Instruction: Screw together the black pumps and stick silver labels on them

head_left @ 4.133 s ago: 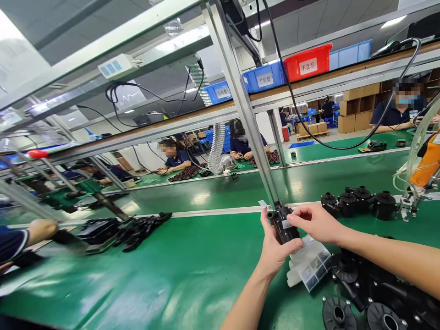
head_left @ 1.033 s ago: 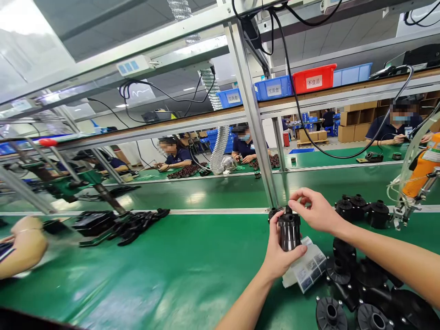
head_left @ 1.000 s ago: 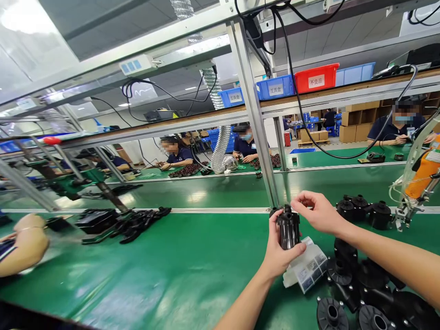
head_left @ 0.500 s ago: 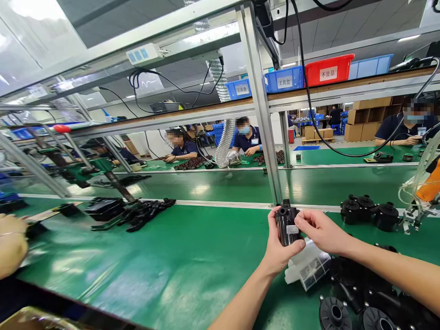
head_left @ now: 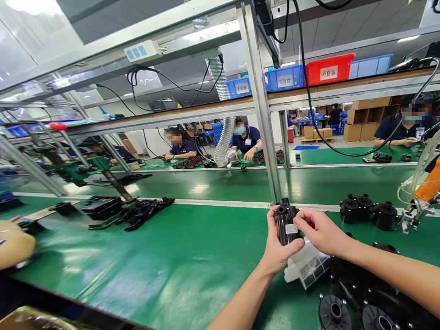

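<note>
A small black water pump (head_left: 283, 221) stands upright in my left hand (head_left: 277, 250), whose fingers wrap its left side while the thumb crosses the bottom. On the pump's front is a silver-white label (head_left: 291, 229) with fine print. My right hand (head_left: 318, 231) has its fingers curled, thumb and index fingertips touching the pump's right side by the label edge. Whether anything small sits between those fingertips is hidden. Just below the hands, a whitish sheet of labels (head_left: 314, 270) lies on the green mat (head_left: 178, 256).
Several black pumps (head_left: 335, 312) lie at lower right, and more pumps (head_left: 385, 215) stand behind them. An orange-handled tool (head_left: 429, 183) hangs at the right. A metal post (head_left: 261, 105) rises beyond my hands. Black parts (head_left: 147, 213) and a co-worker's arm (head_left: 15, 245) are at left.
My hands and the pump stay nearly in place. The co-worker's arm at left has moved slightly right, and a person across the bench has reached a hand down and to the left.
</note>
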### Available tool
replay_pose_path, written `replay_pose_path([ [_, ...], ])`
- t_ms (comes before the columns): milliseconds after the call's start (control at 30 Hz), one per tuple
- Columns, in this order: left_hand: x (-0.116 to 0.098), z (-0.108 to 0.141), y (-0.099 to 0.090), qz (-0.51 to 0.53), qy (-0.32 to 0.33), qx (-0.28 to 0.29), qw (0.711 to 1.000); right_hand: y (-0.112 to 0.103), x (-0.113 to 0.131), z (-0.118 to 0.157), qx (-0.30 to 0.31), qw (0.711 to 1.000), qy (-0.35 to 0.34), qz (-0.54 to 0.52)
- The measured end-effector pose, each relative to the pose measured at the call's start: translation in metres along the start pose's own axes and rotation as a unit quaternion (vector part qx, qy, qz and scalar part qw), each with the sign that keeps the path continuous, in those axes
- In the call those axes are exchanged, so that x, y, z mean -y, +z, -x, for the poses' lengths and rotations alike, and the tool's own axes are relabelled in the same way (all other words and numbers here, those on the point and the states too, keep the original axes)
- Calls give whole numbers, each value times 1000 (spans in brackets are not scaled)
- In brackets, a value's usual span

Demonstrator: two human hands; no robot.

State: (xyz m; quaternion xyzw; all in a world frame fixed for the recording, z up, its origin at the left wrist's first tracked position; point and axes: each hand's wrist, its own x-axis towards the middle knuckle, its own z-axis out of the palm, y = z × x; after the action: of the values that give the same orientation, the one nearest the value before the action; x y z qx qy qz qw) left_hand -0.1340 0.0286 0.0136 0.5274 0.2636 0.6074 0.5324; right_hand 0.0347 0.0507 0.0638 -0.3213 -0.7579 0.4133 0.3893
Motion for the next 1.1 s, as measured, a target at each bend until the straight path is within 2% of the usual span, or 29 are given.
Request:
replay_pose_path([
  [200, -1, 1, 0, 14, 2, 6, 1000, 1, 6, 4, -11, 999, -12, 28],
  [400, 2, 1, 0, 45, -1, 11, 999, -5, 5, 5, 3, 999, -23, 43],
  [533, -1, 2, 2, 37, -1, 15, 999, -6, 8, 4, -29, 997, -8, 65],
  [633, -3, 4, 4, -27, 16, 31, 999, -2, 16, 2, -48, 988, 28, 144],
  [733, -1, 4, 2, -120, 29, 72, 990, -5, 19, -9, -16, 967, 61, 248],
  [800, 0, 1, -3, -214, 35, 71, 974, -13, 10, -20, 0, 948, 85, 307],
  [867, -3, -2, -8, -309, 31, 61, 949, -25, -6, -33, -11, 934, 112, 339],
  [933, -10, -3, -11, -361, -5, 116, 925, -36, -27, -43, -26, 925, 144, 351],
  [1033, -24, -1, -9, -382, -73, 265, 882, -49, -53, -50, -13, 917, 186, 353],
  [1100, -31, 2, -6, -393, -94, 299, 864, -55, -61, -50, 4, 917, 194, 348],
])
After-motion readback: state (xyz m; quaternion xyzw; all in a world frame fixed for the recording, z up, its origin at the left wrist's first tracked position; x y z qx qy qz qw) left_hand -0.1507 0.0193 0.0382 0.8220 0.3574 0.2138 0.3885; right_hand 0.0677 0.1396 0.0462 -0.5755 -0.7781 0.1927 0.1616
